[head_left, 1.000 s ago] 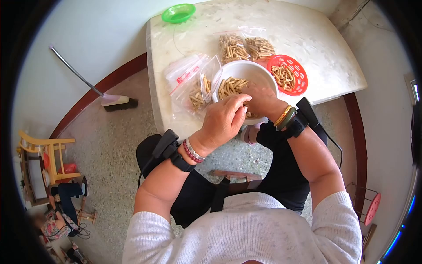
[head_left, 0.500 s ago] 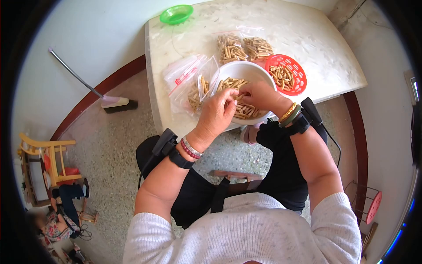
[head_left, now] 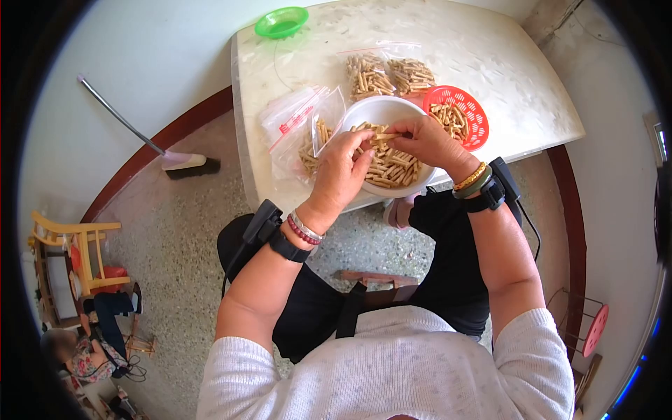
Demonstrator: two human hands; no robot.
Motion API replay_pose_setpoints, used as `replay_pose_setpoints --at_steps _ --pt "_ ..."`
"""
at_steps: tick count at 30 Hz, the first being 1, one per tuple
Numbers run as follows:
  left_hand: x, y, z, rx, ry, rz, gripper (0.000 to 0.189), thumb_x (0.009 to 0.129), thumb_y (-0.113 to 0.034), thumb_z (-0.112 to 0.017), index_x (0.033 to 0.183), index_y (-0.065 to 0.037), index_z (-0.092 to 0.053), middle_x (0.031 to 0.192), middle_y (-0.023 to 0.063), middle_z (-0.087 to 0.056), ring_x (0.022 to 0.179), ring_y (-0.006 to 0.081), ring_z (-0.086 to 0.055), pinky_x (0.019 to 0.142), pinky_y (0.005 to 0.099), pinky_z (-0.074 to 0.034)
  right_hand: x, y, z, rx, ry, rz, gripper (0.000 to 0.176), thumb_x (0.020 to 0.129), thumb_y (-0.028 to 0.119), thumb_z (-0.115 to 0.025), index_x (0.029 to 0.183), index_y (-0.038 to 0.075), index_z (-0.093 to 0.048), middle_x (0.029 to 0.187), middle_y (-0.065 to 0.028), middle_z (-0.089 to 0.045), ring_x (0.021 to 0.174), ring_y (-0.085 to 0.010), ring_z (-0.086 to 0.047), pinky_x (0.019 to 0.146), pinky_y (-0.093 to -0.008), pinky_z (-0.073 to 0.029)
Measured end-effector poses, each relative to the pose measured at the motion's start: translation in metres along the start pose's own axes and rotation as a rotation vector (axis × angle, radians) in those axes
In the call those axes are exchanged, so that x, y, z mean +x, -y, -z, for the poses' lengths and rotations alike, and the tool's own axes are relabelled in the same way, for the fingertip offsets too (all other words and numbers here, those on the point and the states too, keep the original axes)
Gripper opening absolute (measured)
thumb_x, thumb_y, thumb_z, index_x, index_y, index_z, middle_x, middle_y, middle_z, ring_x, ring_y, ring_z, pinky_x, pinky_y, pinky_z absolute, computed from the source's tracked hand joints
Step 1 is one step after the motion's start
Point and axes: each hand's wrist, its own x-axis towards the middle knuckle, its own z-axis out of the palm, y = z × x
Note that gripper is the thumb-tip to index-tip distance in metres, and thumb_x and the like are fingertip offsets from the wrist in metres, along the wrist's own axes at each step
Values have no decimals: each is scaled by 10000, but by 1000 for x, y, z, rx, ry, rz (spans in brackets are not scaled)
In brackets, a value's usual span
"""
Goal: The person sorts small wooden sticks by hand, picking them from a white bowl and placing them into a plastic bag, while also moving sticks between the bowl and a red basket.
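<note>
A white bowl [head_left: 357,115] near the table's front edge holds many short tan sticks [head_left: 395,168]. Over it, my right hand [head_left: 430,145] pinches a tan stick [head_left: 387,136] between thumb and fingers. My left hand [head_left: 343,168] is at the bowl's left side, its curled fingertips close to the stick's left end; whether it grips anything is unclear. Left of the bowl lie clear plastic bags [head_left: 289,129], one partly filled with sticks. Behind the bowl are two filled bags [head_left: 369,75]. A red basket [head_left: 478,119] with sticks stands to the right.
A green dish [head_left: 281,23] sits at the back left of the table [head_left: 504,63]. A broom [head_left: 185,162] leans on the left wall. Far left are a wooden chair [head_left: 87,255] and another person [head_left: 91,357]. A red-topped stool [head_left: 595,329] stands at the right.
My right hand has moved slightly right and up, and a stick now shows in its fingers. My left hand has shifted a little left, leaving more space between the hands.
</note>
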Motion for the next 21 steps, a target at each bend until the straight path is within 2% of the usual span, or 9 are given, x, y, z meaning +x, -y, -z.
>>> replay_pose_setpoints --at_steps 1,4,6,9,10,12,16,18,21 --pt "-1 -1 -1 1 0 1 289 865 7 -617 1152 8 -579 983 112 -631 829 156 -620 674 254 -509 1 2 0 -16 -8 7 200 851 146 -661 996 9 -673 793 -65 -681 749 -103 -613 704 -271 -497" --pt "0 -7 -2 -85 -64 58 241 826 -1 -642 1064 8 -599 907 142 -637 767 250 -634 678 336 -517 -1 10 -3 -43 -53 12 191 850 145 -665 983 9 -676 778 -62 -676 734 -94 -600 689 -271 -490" --pt "-1 -4 -1 -119 -28 180 189 879 -3 -627 1065 16 -605 890 43 -649 739 83 -605 654 220 -503 0 8 -3 -46 -53 34 189 855 144 -663 985 7 -675 778 -66 -674 732 -91 -596 687 -268 -489" --pt "-1 -3 -1 -164 -15 212 128 891 -16 -621 1016 13 -617 825 12 -643 694 48 -587 634 202 -493 2 0 -5 -42 -35 58 185 866 143 -654 983 2 -674 781 -71 -673 734 -92 -595 687 -265 -488" --pt "-1 -3 -1 -164 -15 213 128 891 -16 -621 1016 13 -617 825 12 -643 694 48 -587 634 202 -493 2 -3 -5 -35 -20 60 182 874 144 -647 979 -3 -673 784 -72 -674 737 -96 -599 691 -265 -490" --pt "0 -4 -1 -206 -42 270 77 855 -33 -633 918 12 -631 783 113 -653 658 186 -625 627 298 -506 1 0 -2 -2 -16 29 188 881 145 -641 988 -5 -674 787 -72 -676 740 -97 -600 694 -264 -490" --pt "-2 10 -4 -192 -54 361 71 870 -60 -625 888 8 -633 735 108 -650 652 185 -626 615 299 -497 -2 3 4 -48 -84 -20 205 903 152 -620 1029 1 -677 781 -51 -672 746 -94 -598 696 -255 -491" --pt "-2 12 -4 -144 -57 295 112 942 -100 -578 924 4 -617 718 8 -624 596 52 -562 526 204 -456 -2 2 5 -70 -107 -48 217 910 156 -613 1048 1 -675 799 -44 -673 750 -95 -598 704 -251 -492" --pt "-2 4 -2 -34 -43 255 136 950 -120 -576 902 1 -612 712 17 -622 579 53 -557 507 200 -443 -1 -2 3 17 -135 -81 235 919 163 -604 1073 -3 -669 819 -23 -663 749 -93 -591 702 -241 -488"
